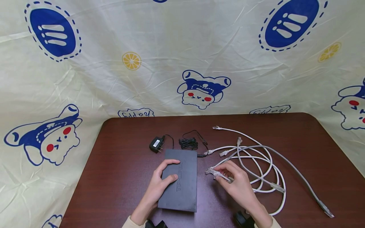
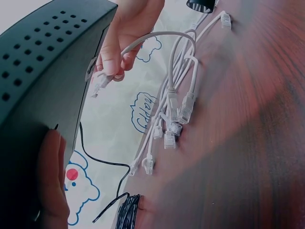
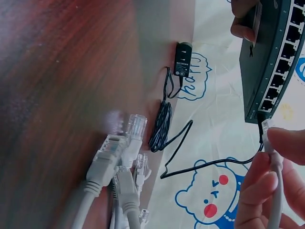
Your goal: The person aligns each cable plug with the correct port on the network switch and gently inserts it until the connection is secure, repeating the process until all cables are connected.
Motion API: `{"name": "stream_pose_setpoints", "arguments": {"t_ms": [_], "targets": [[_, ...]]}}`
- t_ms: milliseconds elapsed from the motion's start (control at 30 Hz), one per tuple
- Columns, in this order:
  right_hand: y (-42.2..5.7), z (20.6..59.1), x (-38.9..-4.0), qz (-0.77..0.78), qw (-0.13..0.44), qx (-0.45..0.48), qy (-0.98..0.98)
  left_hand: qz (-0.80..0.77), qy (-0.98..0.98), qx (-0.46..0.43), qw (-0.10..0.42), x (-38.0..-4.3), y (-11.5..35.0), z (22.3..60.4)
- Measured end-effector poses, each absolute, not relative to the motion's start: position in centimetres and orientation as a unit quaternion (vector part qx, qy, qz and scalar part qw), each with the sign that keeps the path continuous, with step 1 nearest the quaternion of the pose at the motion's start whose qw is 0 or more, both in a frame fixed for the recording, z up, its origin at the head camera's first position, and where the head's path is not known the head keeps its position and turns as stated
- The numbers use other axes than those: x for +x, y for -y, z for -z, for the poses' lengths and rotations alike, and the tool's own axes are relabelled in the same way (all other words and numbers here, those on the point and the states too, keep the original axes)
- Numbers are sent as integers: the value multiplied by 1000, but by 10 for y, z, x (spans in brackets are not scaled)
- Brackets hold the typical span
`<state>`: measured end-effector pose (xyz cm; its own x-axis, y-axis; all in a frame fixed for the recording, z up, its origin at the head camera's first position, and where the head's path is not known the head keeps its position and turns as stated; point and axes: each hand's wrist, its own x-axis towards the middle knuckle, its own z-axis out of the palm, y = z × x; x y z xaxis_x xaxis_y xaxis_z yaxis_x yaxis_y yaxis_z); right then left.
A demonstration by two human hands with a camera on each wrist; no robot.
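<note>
Network switch [image 1: 186, 180] held over a dark wooden table [image 1: 114, 177]: a person's left hand [image 1: 164, 183] grips it along one side, thumb and a finger laid across the top face. A row of ports [image 3: 282, 66] faces the right hand [image 1: 239, 186], whose thumb and fingers close in a narrow pinch on a clear-tipped plug [image 3: 266, 127] just beside one end of the switch; the head view shows the tip short of the housing. Nearby lie a coiled black lead [image 3: 161, 126], a small power adapter [image 1: 156, 144] and a tangle of loose pale cables [image 1: 278, 187]. The step in hand looks like bringing plug to port, and it likely rewards a square approach: locking tab matched to the notch of the opening, body in line with the socket, pressure straight rather than slanted. Which way the tab faces cannot be made out. A pinch set well back would leave the tip free to enter, while the left hand should brace the housing against the push. The white cable [image 3: 276, 198] behind the plug calls for slack, since a snag in the tangle could twist it off line.
</note>
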<state>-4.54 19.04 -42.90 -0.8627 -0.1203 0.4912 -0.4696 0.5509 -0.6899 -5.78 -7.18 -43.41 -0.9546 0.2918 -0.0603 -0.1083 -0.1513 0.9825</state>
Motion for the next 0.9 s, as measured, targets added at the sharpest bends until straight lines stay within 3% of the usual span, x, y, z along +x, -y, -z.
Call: {"name": "stream_pose_setpoints", "arguments": {"t_ms": [900], "targets": [[-177, 421, -63, -451, 259, 228, 823, -738, -652, 107, 139, -56, 71, 429]]}}
